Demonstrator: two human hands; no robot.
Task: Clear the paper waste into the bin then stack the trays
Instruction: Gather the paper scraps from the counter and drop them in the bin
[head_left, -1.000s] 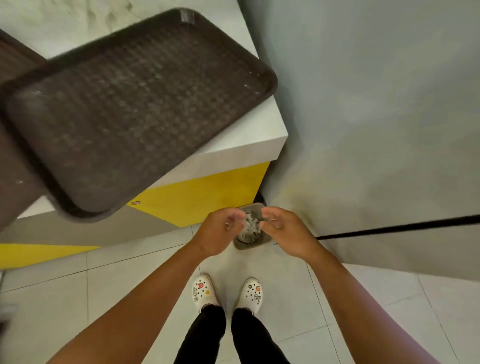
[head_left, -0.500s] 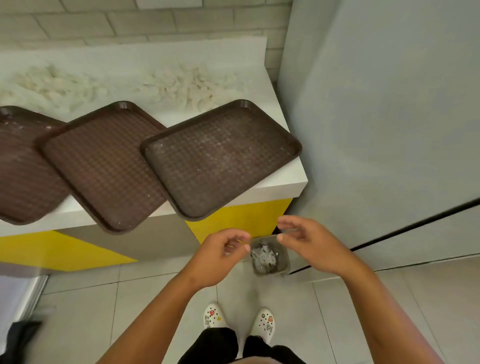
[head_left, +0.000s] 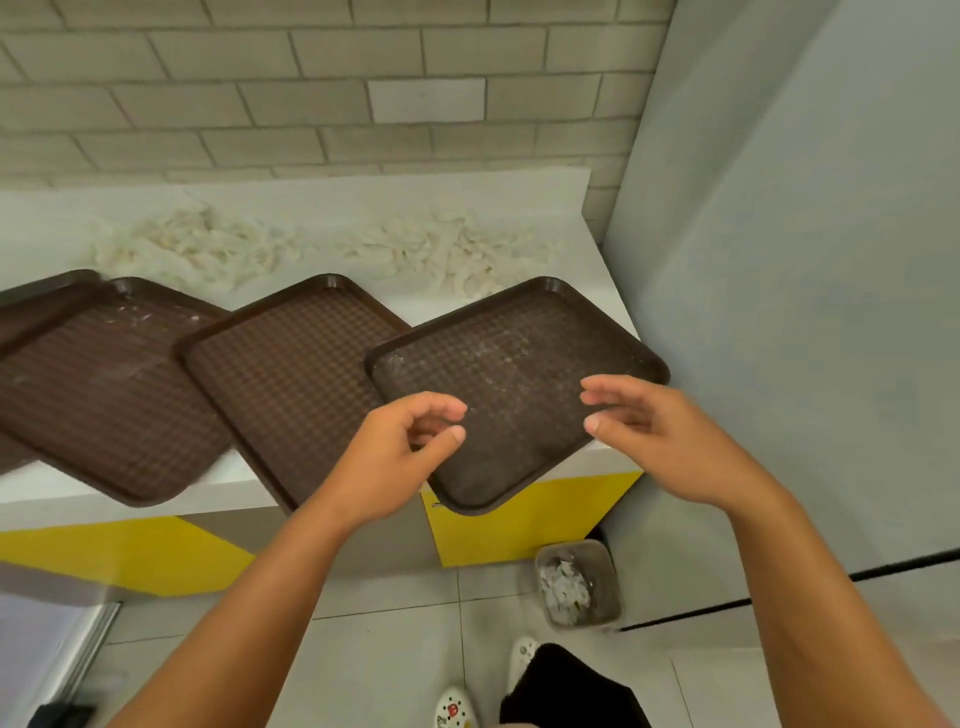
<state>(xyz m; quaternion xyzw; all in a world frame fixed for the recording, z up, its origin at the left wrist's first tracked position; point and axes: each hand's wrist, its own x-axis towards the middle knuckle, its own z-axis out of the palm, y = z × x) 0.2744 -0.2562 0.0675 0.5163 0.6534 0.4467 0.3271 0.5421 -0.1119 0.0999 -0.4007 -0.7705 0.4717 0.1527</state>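
Observation:
Several brown trays lie overlapping along the white counter's front edge: the right tray (head_left: 524, 364), a middle tray (head_left: 291, 374) and a left tray (head_left: 98, 384). Behind them lie two heaps of shredded paper, one at the left (head_left: 192, 249) and one at the right (head_left: 447, 249). My left hand (head_left: 400, 457) hovers over the right tray's near-left side, fingers loosely curled, holding nothing. My right hand (head_left: 660, 441) hovers over its near-right corner, fingers relaxed and empty. A small grey bin (head_left: 605, 566) with paper scraps inside stands on the floor below.
The counter (head_left: 592, 457) has a yellow front panel and butts against a grey wall (head_left: 805, 312) on the right. A brick wall (head_left: 311, 88) rises behind. My shoes (head_left: 454, 709) stand on the tiled floor beside the bin.
Both hands have risen from above the bin to over the right tray. The view has tilted up, bringing the counter, trays and paper heaps into sight.

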